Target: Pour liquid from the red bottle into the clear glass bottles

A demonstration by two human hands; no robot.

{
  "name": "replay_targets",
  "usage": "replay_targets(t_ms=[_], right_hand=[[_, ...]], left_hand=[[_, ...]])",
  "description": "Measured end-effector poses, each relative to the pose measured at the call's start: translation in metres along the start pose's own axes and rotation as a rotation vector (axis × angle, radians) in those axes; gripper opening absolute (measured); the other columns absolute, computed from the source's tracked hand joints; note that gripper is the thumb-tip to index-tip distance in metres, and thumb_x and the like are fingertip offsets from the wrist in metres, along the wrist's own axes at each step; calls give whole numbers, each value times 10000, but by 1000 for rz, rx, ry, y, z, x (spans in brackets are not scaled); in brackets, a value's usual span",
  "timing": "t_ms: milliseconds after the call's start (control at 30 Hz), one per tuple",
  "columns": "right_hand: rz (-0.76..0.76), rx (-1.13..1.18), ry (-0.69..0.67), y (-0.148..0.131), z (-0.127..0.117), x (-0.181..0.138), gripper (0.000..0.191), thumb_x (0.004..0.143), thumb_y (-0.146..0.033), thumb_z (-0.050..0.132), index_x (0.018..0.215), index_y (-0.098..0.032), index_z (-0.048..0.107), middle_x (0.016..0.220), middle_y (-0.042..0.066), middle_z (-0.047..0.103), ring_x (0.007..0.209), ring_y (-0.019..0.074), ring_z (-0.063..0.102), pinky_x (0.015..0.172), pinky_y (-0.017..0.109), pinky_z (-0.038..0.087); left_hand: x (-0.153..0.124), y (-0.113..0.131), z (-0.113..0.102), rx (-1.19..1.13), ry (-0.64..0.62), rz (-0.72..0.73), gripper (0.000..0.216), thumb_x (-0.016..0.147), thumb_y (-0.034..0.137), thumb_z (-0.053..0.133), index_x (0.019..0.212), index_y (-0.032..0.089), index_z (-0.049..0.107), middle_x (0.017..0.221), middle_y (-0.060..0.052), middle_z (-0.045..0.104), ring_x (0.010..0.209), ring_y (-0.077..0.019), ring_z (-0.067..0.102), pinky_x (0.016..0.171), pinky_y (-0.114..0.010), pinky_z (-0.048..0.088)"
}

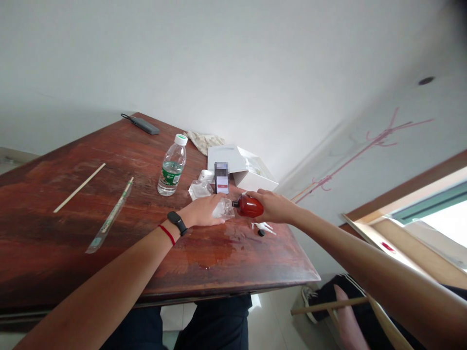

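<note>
My left hand (206, 210) is closed around a small clear plastic cup (225, 209), tilted with its mouth to the right. In my right hand (273, 204) lies a red-brown bottle (251, 206), tipped on its side with its black neck pointing left at the cup's mouth. Whether liquid runs between them I cannot make out. A second clear container (200, 189) sits just behind my left hand. Below my right hand are a white spray-pump head (264, 226) and a small black cap (261, 233). A wet puddle (206, 257) spreads on the wooden table (146, 267).
A water bottle (172, 167) stands left of my hands. Behind them are a phone (222, 179), an open white box (251, 170) and a cloth (204, 142). A wooden stick (79, 187), a wrapped stick (111, 216) and a grey device (144, 125) lie leftward. Another person's leg (348, 316) shows lower right.
</note>
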State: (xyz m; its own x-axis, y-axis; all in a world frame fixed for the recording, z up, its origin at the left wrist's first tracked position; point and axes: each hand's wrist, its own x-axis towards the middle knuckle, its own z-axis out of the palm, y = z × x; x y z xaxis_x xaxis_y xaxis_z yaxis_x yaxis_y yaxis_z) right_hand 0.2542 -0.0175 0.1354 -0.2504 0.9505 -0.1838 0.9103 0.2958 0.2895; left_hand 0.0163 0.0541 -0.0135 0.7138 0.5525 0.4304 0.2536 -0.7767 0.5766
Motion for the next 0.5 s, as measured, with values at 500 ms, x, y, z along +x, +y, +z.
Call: replay_targets(t_ms=[500], right_hand=[[3, -9, -18, -4, -5, 0, 853, 840, -558, 827, 1583, -300, 498, 1162, 157, 755, 1019, 357, 751, 767, 353, 505]], left_hand=[[0, -6, 3, 5, 13, 22, 812, 859, 372, 840, 1540, 228, 425, 1473, -167, 666, 1302, -394, 692, 1066, -471, 554]])
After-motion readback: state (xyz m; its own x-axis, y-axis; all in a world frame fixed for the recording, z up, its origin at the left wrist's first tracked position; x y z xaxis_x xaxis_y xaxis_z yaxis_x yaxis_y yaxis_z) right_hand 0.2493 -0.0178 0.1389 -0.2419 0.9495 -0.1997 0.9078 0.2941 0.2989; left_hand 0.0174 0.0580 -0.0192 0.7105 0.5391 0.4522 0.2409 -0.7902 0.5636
